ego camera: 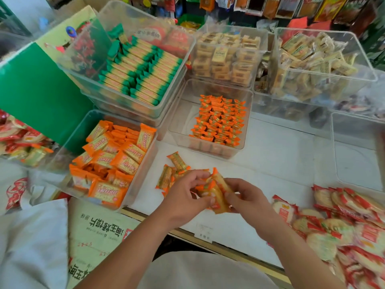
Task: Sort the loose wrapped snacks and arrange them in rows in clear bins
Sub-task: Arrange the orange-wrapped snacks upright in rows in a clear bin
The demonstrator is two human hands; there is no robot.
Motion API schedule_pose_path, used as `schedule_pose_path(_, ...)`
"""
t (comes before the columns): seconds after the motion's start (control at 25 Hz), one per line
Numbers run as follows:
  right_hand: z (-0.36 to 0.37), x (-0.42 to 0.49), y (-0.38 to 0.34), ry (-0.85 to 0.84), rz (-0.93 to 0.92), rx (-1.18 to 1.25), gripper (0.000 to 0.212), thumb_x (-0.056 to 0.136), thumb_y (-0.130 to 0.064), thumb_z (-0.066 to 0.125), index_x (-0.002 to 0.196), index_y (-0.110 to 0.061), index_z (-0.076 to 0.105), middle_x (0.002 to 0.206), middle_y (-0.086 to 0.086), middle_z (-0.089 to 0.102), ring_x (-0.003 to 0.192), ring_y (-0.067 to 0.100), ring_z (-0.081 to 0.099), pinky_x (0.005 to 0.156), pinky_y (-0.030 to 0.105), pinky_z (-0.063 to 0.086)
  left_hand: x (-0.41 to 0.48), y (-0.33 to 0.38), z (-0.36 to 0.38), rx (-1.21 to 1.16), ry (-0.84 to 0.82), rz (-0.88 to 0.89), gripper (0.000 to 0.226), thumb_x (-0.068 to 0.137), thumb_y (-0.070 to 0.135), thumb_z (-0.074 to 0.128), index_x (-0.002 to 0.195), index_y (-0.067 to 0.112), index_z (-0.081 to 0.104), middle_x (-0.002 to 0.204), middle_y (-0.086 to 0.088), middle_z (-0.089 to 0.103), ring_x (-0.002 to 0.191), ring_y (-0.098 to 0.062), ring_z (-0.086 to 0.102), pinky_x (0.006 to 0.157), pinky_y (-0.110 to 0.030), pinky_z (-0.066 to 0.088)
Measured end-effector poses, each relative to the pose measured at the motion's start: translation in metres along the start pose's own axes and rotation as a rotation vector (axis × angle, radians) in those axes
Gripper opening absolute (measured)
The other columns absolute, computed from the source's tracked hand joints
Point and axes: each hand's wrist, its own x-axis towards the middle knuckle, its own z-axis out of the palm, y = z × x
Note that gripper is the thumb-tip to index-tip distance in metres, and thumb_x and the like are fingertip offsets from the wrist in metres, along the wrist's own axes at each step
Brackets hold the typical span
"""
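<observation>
White counter (270, 155) runs across a shop stall, and hanging packaged goods fill the background beyond the bins. Both hands are positioned over the near edge of the counter.

Left hand (183, 195) is curled round a small bundle of orange-wrapped snacks (216, 195), with fingers and thumb closed on it. Right hand (248, 197) pinches the same bundle from the opposite side, fingertips on the wrappers. The bundle is held just above the counter, between the two hands.

Loose snacks (173, 170) of the same type lie on the counter just beyond the left hand, partly hidden by its fingers.

Straight ahead of the hands stands a clear bin (179, 122). Small orange snacks (218, 119) lie in it in neat rows that fill its right portion.

Left of the left hand, a second clear bin (143, 174) holds larger orange packets (116, 163), heaped unevenly. Beyond that bin, a stacked bin (129, 103) carries green-ended packets (141, 69) in ordered rows.

Further ahead of the hands are beige packets (227, 57) in another bin and, to their right, clear-wrapped crackers (312, 59) in a larger one. A further clear bin (358, 155) sits on the counter ahead and right of the right hand.

Red-and-white cracker packs (343, 222) are heaped just right of the right forearm. A printed cardboard box (98, 230) lies left of the left forearm, beside the counter edge.
</observation>
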Motion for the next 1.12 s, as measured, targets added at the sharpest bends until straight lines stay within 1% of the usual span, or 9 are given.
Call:
schedule_pose_path(0.08,0.005,-0.011,0.004,0.001,0.021,0.071,0.023,0.103,-0.013,0.058,0.112,-0.026,0.074,0.102,-0.001,0.077,0.091,0.022,0.076,0.084,0.043,0.063,-0.003,-0.002,0.015,-0.108,0.101,0.006,0.056,0.077,0.011,0.088,0.122,0.031,0.062,0.114,0.005,0.070,0.093,-0.005,0.068,0.080,-0.022,0.056)
schedule_pose_path(0.2,0.000,-0.020,0.021,-0.003,0.011,0.122,0.024,0.094,-0.028,0.074,0.117,-0.023,0.072,0.105,0.000,0.077,0.093,0.028,0.075,0.086,0.050,0.062,-0.006,-0.008,0.035,-0.220,0.201,-0.006,0.055,0.072,0.012,0.093,0.117,0.024,0.065,0.105,-0.005,0.072,0.092,-0.017,0.070,0.080,-0.030,0.061)
schedule_pose_path(0.32,-0.012,-0.023,0.032,0.016,0.010,0.128,0.043,0.080,-0.033,0.086,0.118,-0.021,0.070,0.105,0.001,0.077,0.094,0.034,0.073,0.075,0.040,0.060,-0.010,-0.011,0.056,-0.288,0.231,-0.023,0.048,0.073,0.008,0.092,0.112,0.020,0.066,0.098,-0.006,0.075,0.091,-0.019,0.072,0.080,-0.030,0.061)
schedule_pose_path(0.4,-0.020,-0.023,0.036,0.008,0.033,0.130,0.047,0.075,-0.033,0.088,0.116,-0.019,0.071,0.103,0.003,0.078,0.090,0.030,0.073,0.067,0.032,0.055,-0.011,-0.014,0.067,-0.312,0.238,-0.035,0.043,0.076,0.007,0.088,0.112,0.017,0.067,0.095,-0.003,0.076,0.089,-0.017,0.073,0.078,-0.027,0.061)
schedule_pose_path(0.52,-0.032,-0.019,0.045,0.046,0.097,0.096,0.046,0.074,-0.034,0.089,0.111,-0.015,0.070,0.095,0.004,0.079,0.086,0.025,0.075,0.067,0.033,0.057,0.000,-0.033,0.079,-0.347,0.252,-0.105,0.030,0.089,0.006,0.077,0.115,0.015,0.066,0.095,-0.005,0.075,0.087,-0.019,0.075,0.076,-0.030,0.063)
schedule_pose_path(0.72,-0.047,-0.012,0.057,0.096,0.174,0.073,0.039,0.088,-0.035,0.079,0.123,-0.034,0.063,0.089,-0.001,0.075,0.078,0.015,0.072,0.064,0.028,0.049,0.045,-0.124,0.082,0.268,0.317,-0.311,0.029,0.098,0.027,0.065,0.124,0.013,0.063,0.122,-0.001,0.066,0.105,-0.019,0.066,0.082,-0.026,0.049)
schedule_pose_path(0.92,-0.059,-0.012,0.058,0.133,0.196,0.033,0.032,0.086,-0.039,0.080,0.114,-0.035,0.066,0.094,-0.002,0.074,0.076,0.011,0.073,0.051,0.017,0.047,0.089,-0.145,0.103,0.614,0.209,-0.226,0.027,0.090,0.041,0.065,0.109,0.022,0.063,0.114,0.001,0.063,0.102,-0.022,0.060,0.082,-0.042,0.056)
schedule_pose_path(1.0,-0.064,-0.010,0.055,0.159,0.189,0.024,0.033,0.086,-0.035,0.081,0.113,-0.029,0.064,0.098,0.000,0.075,0.079,0.013,0.075,0.051,0.018,0.049,0.097,-0.149,0.108,0.694,0.180,-0.239,0.031,0.087,0.045,0.069,0.111,0.027,0.060,0.113,0.005,0.064,0.105,-0.021,0.061,0.078,-0.042,0.056)
schedule_pose_path(1.12,-0.066,-0.003,0.053,0.197,0.181,0.039,0.035,0.086,-0.030,0.082,0.113,-0.020,0.063,0.101,0.006,0.075,0.079,0.017,0.077,0.065,0.029,0.059,0.094,-0.151,0.108,0.556,0.087,-0.291,0.035,0.085,0.046,0.072,0.116,0.033,0.060,0.108,0.013,0.069,0.101,-0.015,0.066,0.079,-0.039,0.057)
